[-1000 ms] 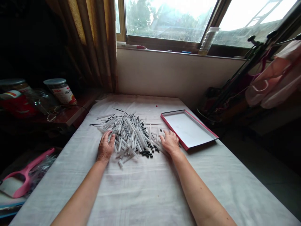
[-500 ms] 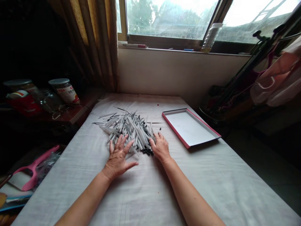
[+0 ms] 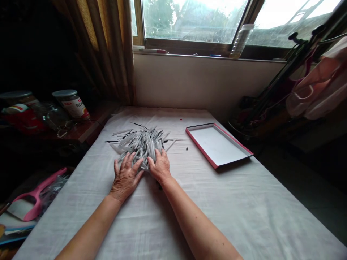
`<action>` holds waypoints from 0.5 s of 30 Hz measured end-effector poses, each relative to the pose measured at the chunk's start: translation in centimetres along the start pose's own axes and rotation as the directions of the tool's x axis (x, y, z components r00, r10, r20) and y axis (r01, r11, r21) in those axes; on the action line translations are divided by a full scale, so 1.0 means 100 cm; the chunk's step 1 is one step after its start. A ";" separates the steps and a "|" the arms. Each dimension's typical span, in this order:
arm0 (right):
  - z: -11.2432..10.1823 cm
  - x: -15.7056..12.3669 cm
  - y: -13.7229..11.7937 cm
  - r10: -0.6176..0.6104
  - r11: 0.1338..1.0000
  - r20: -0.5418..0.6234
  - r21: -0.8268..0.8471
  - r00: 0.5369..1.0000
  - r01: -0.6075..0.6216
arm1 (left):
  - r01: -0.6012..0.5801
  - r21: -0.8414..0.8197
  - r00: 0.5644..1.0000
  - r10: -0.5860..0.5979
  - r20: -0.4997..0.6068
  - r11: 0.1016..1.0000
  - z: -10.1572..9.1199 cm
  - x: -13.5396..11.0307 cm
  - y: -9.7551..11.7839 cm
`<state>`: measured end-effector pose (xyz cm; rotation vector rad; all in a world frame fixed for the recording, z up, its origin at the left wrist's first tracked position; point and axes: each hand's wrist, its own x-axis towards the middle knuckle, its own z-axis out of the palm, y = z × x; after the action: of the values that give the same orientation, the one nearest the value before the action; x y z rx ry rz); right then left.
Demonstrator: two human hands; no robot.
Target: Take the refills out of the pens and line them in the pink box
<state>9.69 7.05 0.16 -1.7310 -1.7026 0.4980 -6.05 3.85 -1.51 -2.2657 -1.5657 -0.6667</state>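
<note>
A heap of thin white and grey pen tubes [image 3: 141, 142] lies on a table under a white cloth [image 3: 173, 209]. My left hand [image 3: 125, 177] rests flat against the near left edge of the heap, fingers spread. Beside it, my right hand [image 3: 159, 167] lies palm down on the heap's near right edge, fingers stretched over the tubes, and the two hands almost touch. Neither hand grips anything. One small black piece [image 3: 187, 148] sits alone on the cloth to the right.
A shallow red-edged box lid [image 3: 219, 145], white inside, lies at the right. Jars [image 3: 71, 104] stand on a dark side table at the left. A pink-handled tool [image 3: 38, 193] lies lower left. A window sill with a bottle [image 3: 240, 41] runs behind; clothes hang at the right.
Both hands have swept inward and come together, pushing the scattered tubes into a tighter heap. The right hand moved left, away from the box lid; small black pieces are now mostly covered.
</note>
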 end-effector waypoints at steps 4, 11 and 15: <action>-0.005 0.016 0.017 0.019 0.959 0.015 0.282 1.000 -0.023 | 0.059 -0.010 0.998 -0.059 0.007 0.998 -0.008 -0.007 0.002; -0.056 0.021 0.089 0.252 0.680 0.104 0.688 0.962 -0.252 | -0.192 -0.182 0.972 0.212 0.100 0.964 -0.017 -0.015 0.046; -0.075 0.002 0.105 0.340 0.428 0.173 0.847 0.925 -0.316 | -0.416 -0.316 0.842 0.492 0.221 0.853 -0.013 -0.006 0.075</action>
<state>22.51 6.50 -1.55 -1.2272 -0.7545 1.2633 0.54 0.11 -0.65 -2.9072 -1.0046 -0.4265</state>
